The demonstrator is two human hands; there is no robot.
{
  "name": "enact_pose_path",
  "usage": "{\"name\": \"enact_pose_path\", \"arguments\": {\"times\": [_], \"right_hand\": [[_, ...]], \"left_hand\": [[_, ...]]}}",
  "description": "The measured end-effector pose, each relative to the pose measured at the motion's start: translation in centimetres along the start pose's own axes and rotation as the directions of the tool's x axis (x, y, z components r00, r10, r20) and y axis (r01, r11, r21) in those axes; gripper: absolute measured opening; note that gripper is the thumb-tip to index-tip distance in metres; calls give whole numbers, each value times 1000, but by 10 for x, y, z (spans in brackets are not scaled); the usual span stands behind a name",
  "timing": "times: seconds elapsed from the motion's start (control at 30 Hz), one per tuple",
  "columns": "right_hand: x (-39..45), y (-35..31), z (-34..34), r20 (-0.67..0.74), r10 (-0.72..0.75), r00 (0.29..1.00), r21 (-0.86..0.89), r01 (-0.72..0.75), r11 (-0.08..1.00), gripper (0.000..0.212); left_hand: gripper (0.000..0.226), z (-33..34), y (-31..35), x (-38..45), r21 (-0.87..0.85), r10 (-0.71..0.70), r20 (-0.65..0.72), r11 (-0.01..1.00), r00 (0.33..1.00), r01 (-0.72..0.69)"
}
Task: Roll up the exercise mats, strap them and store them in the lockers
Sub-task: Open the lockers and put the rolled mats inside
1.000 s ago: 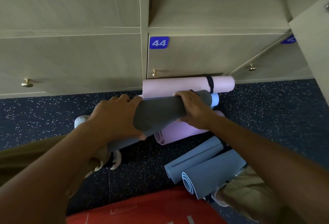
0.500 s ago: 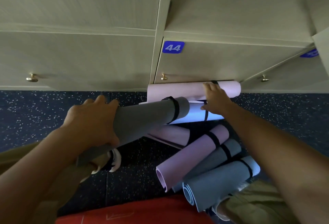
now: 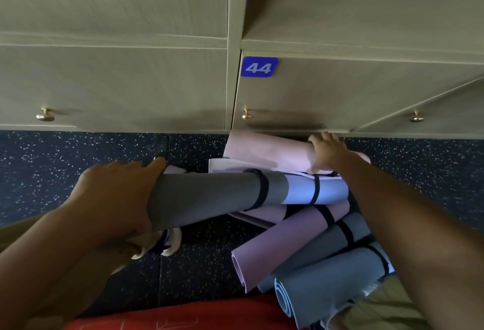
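My left hand clenches the strapped grey mat at nine o'clock while my right hand presses flat on the pink mat at one o'clock below locker 44; nudged, the heap might roll apart.

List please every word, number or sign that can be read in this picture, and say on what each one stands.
"44": white digits on a blue plate, at the upper left corner of a locker door.
Faint light line marks on the red surface at the bottom edge: too blurred to read, and cut off by the frame.
Nothing else readable shows; no print is visible on the rolled mats.
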State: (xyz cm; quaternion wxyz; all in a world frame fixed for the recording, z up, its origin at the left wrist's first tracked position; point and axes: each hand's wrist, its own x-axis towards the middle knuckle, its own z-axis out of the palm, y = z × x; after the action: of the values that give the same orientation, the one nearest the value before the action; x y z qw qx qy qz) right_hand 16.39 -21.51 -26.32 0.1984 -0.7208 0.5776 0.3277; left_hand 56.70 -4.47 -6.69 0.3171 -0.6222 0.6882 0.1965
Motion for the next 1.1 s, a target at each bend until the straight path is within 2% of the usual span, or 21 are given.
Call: {"name": "enact_pose_path", "arguments": {"times": [0.13,0.23,0.3,0.43,0.6,0.73,0.9,0.97,1.03,1.1], "right_hand": [[-17,11,6,-64,-22,998,191,34,981,87],[-40,21,-1,-117,-24,993,252,53,966,76],[-58,29,-7,-118,-7,993,271,39,962,77],[-103,43,-13,-123,104,987,375,-51,925,83],[-173,60,-14,-59,283,957,568,-201,798,65],[-225,68,-16,-111,331,937,632,-191,751,77],[-282,62,-19,-139,396,907,782,-145,607,79],[-298,57,-21,-133,419,898,857,-109,504,76],[-315,47,-28,-144,423,895,920,-36,389,71],[-327,39,-34,-173,436,883,944,22,329,83]], "left_hand": [[83,10,-3,9,-39,-28,40,999,999,30],[83,6,-2,8,-61,-2,24,998,1000,3],[81,-4,2,3,-76,22,17,997,1000,-20],[86,-28,5,-12,-118,58,52,992,997,-52],[88,-39,4,-26,-189,134,-10,973,991,-133],[90,-47,-3,-44,-273,191,-70,940,979,-203],[94,-45,-21,-74,-477,231,-169,832,958,-284],[90,-41,-22,-85,-551,204,-226,780,952,-298],[91,-36,-20,-92,-650,159,-275,697,948,-305],[91,-33,-10,-95,-737,116,-312,596,943,-318]]}}
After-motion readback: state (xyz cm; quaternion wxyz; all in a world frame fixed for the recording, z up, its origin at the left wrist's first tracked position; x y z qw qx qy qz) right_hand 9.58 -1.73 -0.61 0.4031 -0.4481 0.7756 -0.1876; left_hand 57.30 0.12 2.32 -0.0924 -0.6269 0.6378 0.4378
